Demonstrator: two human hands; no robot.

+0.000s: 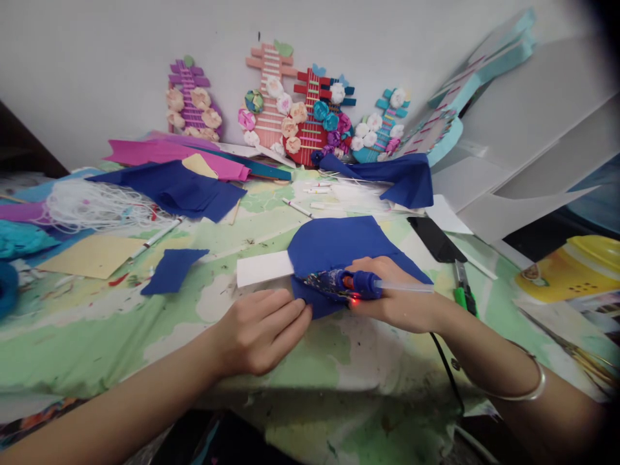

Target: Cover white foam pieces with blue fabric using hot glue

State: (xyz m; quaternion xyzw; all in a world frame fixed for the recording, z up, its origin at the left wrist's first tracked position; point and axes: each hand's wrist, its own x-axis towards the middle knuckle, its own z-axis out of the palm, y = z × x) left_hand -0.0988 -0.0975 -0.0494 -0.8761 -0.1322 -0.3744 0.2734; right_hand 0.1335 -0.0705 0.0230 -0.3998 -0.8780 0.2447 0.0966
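My right hand (400,297) grips a dark blue hot glue gun (332,282), its nozzle pointing left over a piece of blue sheet (339,239). A clear glue stick (407,286) sticks out of the gun's back, and a small red light glows on its side. With curled fingers, my left hand (264,329) is closed on the lower left edge of the blue sheet. A white strip (264,268) extends leftward from that sheet, just above my left knuckles. Whether the blue is paper or cloth, I cannot tell.
Decorated guitar shapes (312,123) lean on the wall. Right of my work lie a black phone (436,239), a green cutter (464,290) and a yellow tub (571,268). White string (97,205), a blue scrap (174,271) and folded blue material (194,190) lie left.
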